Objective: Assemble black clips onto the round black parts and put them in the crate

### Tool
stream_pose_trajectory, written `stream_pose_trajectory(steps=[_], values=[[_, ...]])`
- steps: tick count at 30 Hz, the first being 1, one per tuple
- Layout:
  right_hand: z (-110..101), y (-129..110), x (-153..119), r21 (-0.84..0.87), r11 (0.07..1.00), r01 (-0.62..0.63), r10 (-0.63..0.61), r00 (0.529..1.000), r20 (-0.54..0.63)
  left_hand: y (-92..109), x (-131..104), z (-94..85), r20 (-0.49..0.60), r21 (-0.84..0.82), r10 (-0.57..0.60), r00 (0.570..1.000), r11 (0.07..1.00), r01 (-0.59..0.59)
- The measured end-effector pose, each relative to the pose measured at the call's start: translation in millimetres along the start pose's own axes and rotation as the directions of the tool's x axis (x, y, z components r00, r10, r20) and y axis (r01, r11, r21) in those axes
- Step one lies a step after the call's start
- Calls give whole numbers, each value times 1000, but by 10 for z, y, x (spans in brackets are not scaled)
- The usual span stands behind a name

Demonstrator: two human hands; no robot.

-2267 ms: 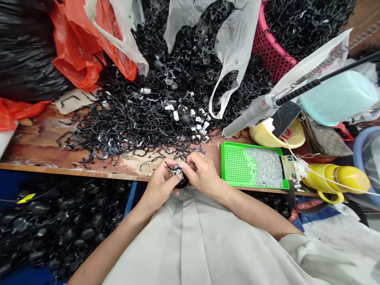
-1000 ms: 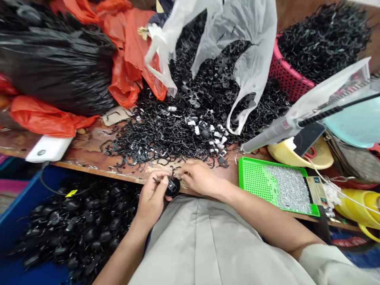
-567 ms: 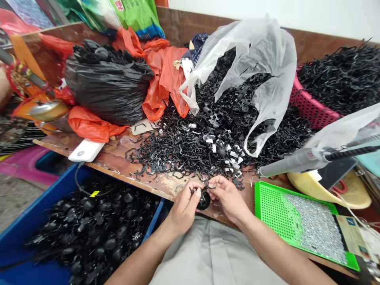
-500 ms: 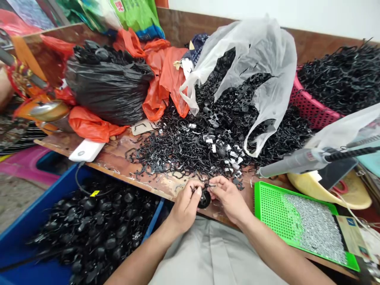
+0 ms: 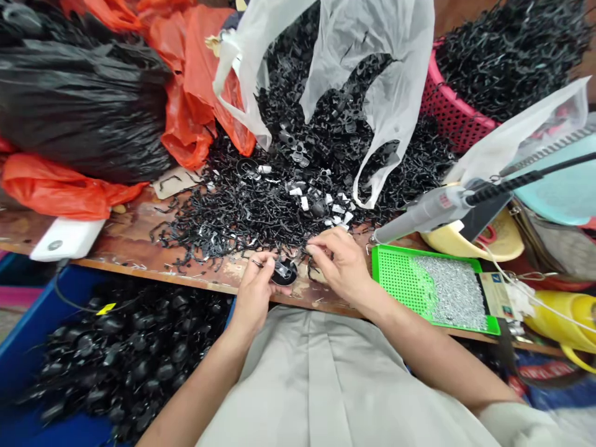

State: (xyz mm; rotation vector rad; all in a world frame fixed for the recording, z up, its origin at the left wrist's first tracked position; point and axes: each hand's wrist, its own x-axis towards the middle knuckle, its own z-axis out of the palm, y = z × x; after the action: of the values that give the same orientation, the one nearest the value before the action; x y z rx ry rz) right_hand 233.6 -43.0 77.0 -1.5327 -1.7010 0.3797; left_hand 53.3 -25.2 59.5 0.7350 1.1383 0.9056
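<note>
Just over the table's front edge, my left hand [image 5: 256,287] is closed on a round black plastic part [image 5: 285,273], thumb on top and fingers beneath it. My right hand [image 5: 342,264] is a short way to the right, apart from that part. Its thumb and index finger are pinched at the edge of the pile; whatever is between them is too small and dark to name. Beyond both hands spreads a heap of thin, bent black plastic strips [image 5: 242,214], with small white pieces [image 5: 338,210] scattered on it.
A grey electric screwdriver [image 5: 414,218] hangs at the right above a green basket [image 5: 393,273] of small silvery pieces. A blue bin [image 5: 28,347] of black round parts stands low at left. Behind are a white plastic bag [image 5: 395,93], a pink basket [image 5: 459,118] and a black bag [image 5: 84,112].
My hands have moved apart: the left keeps the round black part, while the right has let go of it and pinches near the pile. The view has tilted down and shifted right.
</note>
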Motion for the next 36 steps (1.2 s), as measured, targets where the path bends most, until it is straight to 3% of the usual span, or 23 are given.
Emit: stream_pose_trajectory(steps=[5, 14, 18, 27, 36], values=[[75, -102, -80, -8, 999, 48, -47, 994, 100, -8, 2, 62, 5, 42, -23, 1000, 999, 23], [140, -66, -207, 36, 996, 77, -77, 997, 11, 0, -18, 145, 37, 140, -31, 999, 990, 26], [115, -55, -224, -16, 995, 103, -102, 994, 28, -37, -9, 152, 63, 173, -34, 997, 985, 23], [78, -48, -272, -47, 996, 73, -69, 995, 73, -21, -61, 191, 13, 203, -64, 998, 977, 60], [147, -42, -349, -11, 997, 72, -72, 997, 13, -30, -82, 202, 43, 165, -70, 997, 984, 62]])
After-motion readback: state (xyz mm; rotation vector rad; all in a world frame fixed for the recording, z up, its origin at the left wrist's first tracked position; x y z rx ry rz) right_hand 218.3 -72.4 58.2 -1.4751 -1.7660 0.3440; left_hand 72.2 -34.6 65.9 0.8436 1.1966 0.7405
